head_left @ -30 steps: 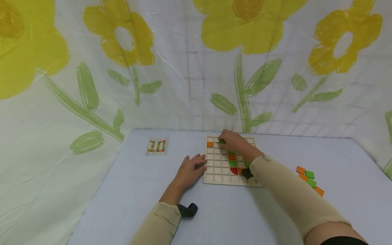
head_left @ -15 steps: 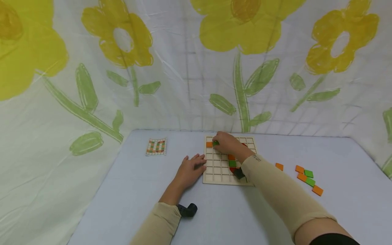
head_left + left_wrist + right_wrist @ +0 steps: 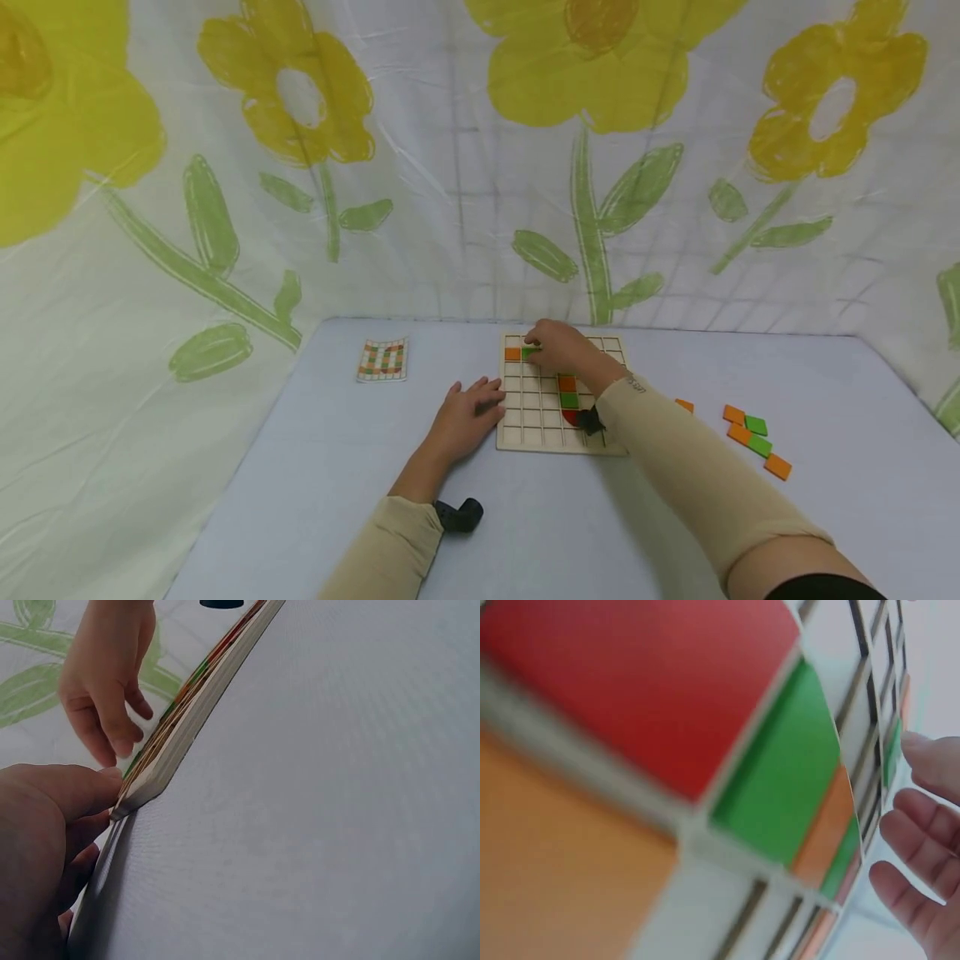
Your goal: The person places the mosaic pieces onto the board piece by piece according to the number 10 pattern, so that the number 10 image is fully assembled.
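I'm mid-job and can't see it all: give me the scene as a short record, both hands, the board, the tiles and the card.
Left hand: touches the left edge of the square pale wooden grid board
Right hand: over the board, fingertips beside a flat square green tile
Green tile: just right of a flat square orange tile on the board
Loose tiles: right of the board; three orange, two green, plus another orange tile partly hidden by the beige right sleeve
Card: small checkered card, left of the board
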`<control>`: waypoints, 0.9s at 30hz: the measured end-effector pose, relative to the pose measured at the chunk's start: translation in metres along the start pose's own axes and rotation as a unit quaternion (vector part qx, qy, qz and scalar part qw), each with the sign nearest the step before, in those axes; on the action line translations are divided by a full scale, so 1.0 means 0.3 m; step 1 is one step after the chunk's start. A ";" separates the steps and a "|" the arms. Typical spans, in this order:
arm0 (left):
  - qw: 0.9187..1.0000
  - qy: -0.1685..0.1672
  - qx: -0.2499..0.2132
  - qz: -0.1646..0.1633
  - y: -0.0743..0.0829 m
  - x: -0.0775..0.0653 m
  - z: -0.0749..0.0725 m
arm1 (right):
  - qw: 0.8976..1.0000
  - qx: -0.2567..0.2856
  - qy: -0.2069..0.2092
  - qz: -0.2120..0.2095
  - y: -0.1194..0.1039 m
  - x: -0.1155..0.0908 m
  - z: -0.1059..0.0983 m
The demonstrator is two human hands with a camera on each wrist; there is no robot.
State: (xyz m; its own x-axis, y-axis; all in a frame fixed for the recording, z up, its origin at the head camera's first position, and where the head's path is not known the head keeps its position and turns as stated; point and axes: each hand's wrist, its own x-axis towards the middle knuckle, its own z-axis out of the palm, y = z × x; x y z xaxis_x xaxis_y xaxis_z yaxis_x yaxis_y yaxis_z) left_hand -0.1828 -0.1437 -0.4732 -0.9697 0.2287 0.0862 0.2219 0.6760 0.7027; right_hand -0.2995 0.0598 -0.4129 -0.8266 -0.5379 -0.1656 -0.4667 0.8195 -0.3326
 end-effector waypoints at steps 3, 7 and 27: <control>1.000 -0.003 0.002 0.003 0.008 0.006 0.005 | 1.000 0.017 0.005 0.011 0.034 -0.037 -0.027; 1.000 -0.002 0.010 -0.004 0.013 0.011 0.006 | 0.999 0.031 0.007 0.020 0.102 -0.095 -0.066; 1.000 0.010 0.003 -0.012 0.005 0.002 0.006 | 0.988 0.096 -0.055 0.105 0.504 -0.462 -0.133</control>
State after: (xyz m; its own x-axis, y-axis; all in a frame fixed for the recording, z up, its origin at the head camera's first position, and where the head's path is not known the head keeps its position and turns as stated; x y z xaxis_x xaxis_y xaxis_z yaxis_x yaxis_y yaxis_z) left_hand -0.1829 -0.1413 -0.4735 -0.9766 0.1985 0.0829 0.1987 0.6851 0.7008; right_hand -0.2682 0.2662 -0.4032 -0.8546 -0.3876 -0.3457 -0.2127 0.8684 -0.4480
